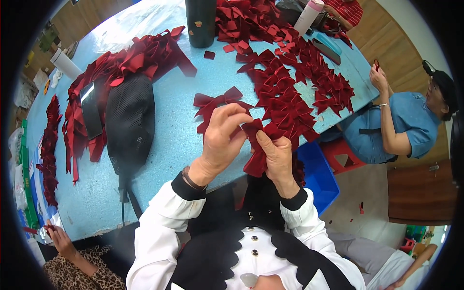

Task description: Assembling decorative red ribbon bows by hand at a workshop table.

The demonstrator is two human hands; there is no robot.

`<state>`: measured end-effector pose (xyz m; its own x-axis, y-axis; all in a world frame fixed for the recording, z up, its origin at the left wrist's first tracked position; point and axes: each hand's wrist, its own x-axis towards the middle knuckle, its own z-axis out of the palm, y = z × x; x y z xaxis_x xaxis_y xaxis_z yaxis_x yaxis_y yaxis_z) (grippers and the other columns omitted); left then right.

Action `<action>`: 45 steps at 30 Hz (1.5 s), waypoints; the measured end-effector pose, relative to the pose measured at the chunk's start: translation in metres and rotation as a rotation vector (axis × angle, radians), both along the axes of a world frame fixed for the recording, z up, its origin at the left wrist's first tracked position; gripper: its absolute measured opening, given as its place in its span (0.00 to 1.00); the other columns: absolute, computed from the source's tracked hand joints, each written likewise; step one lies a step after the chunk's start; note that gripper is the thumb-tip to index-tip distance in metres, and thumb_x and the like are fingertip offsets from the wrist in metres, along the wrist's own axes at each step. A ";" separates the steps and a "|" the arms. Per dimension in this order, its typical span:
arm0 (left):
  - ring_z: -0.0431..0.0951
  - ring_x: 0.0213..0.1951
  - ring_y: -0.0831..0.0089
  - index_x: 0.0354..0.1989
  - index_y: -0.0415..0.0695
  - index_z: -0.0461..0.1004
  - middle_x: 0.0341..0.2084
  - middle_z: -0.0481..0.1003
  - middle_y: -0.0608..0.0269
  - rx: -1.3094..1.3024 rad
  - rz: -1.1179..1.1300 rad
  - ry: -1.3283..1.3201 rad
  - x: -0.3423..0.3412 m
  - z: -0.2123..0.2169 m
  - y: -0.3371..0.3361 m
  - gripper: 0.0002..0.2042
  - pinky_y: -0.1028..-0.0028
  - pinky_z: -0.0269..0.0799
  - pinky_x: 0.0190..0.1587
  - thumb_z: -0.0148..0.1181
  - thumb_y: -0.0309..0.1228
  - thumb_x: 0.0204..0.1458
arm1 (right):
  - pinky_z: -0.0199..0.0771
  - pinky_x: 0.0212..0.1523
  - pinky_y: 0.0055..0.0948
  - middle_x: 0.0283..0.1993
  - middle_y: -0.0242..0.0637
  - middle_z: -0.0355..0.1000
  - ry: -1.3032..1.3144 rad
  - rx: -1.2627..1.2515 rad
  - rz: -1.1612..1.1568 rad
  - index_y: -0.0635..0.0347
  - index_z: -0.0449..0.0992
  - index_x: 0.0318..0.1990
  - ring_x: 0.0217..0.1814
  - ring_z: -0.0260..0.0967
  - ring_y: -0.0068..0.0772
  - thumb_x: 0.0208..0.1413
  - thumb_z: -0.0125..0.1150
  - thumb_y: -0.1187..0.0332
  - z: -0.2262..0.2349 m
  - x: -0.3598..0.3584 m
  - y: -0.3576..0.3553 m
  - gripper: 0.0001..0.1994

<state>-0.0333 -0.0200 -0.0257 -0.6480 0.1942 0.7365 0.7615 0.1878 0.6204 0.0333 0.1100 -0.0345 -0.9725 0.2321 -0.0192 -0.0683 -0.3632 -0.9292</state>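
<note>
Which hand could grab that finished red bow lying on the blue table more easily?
Probably the left hand. The finished bow lies just beyond its fingers, on its side. The right hand sits farther off and grips the dark red ribbon piece being folded. Both hands pinch that piece, so the left would have to let go first.

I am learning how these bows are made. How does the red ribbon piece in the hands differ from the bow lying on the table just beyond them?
The ribbon piece is pinched between both hands and hangs bunched; the finished bow lies flat and untouched on the blue table. The bow shows spread loops and tails; the held piece does not. Both are dark red.
</note>
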 end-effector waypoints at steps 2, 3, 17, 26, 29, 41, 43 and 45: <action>0.71 0.36 0.67 0.29 0.41 0.74 0.32 0.71 0.61 -0.007 -0.014 0.076 -0.004 -0.001 -0.001 0.14 0.73 0.68 0.35 0.61 0.15 0.30 | 0.65 0.24 0.17 0.25 0.32 0.72 -0.008 0.008 0.011 0.63 0.76 0.34 0.22 0.66 0.18 0.55 0.57 0.63 0.000 0.000 0.000 0.11; 0.70 0.36 0.65 0.28 0.41 0.74 0.32 0.70 0.61 -0.014 -0.027 0.157 -0.006 -0.001 -0.001 0.14 0.72 0.68 0.36 0.61 0.15 0.28 | 0.64 0.23 0.17 0.24 0.32 0.72 -0.014 0.012 0.015 0.63 0.76 0.34 0.22 0.66 0.18 0.55 0.57 0.63 0.001 0.000 0.001 0.11; 0.70 0.35 0.67 0.24 0.42 0.75 0.31 0.71 0.62 -0.055 -0.003 0.217 -0.007 -0.008 -0.004 0.12 0.74 0.68 0.36 0.64 0.13 0.28 | 0.62 0.20 0.16 0.21 0.30 0.72 -0.006 0.006 -0.104 0.62 0.77 0.27 0.19 0.65 0.15 0.56 0.56 0.63 -0.018 -0.002 0.004 0.12; 0.71 0.35 0.69 0.24 0.41 0.73 0.30 0.71 0.63 0.090 -0.078 -0.059 -0.006 -0.014 -0.007 0.10 0.73 0.68 0.35 0.59 0.13 0.32 | 0.43 0.17 0.20 0.12 0.15 0.54 0.026 0.102 -0.258 0.54 0.63 0.09 0.16 0.45 0.08 0.55 0.58 0.64 -0.015 -0.005 -0.006 0.22; 0.72 0.36 0.71 0.25 0.40 0.73 0.31 0.72 0.63 0.205 -0.196 -0.267 -0.007 -0.002 -0.001 0.08 0.75 0.69 0.36 0.57 0.13 0.37 | 0.52 0.20 0.14 0.20 0.19 0.68 0.086 0.087 -0.250 0.58 0.76 0.21 0.21 0.56 0.08 0.54 0.59 0.68 -0.017 -0.005 0.001 0.11; 0.72 0.29 0.82 0.35 0.39 0.74 0.26 0.74 0.69 0.354 -0.507 -1.109 0.002 0.000 -0.001 0.09 0.82 0.66 0.35 0.58 0.32 0.51 | 0.53 0.21 0.15 0.17 0.18 0.64 0.176 0.356 -0.313 0.63 0.75 0.24 0.20 0.53 0.09 0.54 0.59 0.67 0.001 0.000 -0.013 0.11; 0.71 0.27 0.83 0.35 0.39 0.74 0.24 0.73 0.71 0.392 -0.486 -1.133 -0.002 -0.005 -0.002 0.09 0.83 0.65 0.33 0.58 0.33 0.51 | 0.52 0.20 0.16 0.16 0.18 0.62 0.172 0.381 -0.320 0.63 0.74 0.22 0.20 0.52 0.10 0.54 0.59 0.67 0.001 -0.002 -0.013 0.12; 0.70 0.26 0.84 0.35 0.40 0.74 0.23 0.73 0.72 0.409 -0.474 -1.148 -0.003 -0.010 -0.003 0.10 0.84 0.64 0.32 0.58 0.34 0.51 | 0.50 0.19 0.18 0.15 0.19 0.59 0.169 0.431 -0.341 0.63 0.71 0.19 0.19 0.49 0.10 0.55 0.58 0.66 -0.001 -0.003 -0.013 0.14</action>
<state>-0.0359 -0.0229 -0.0356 -0.8730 0.4708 -0.1270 -0.2969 -0.3065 0.9044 0.0305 0.0975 -0.0351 -0.8229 0.4854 0.2953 -0.2753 0.1141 -0.9546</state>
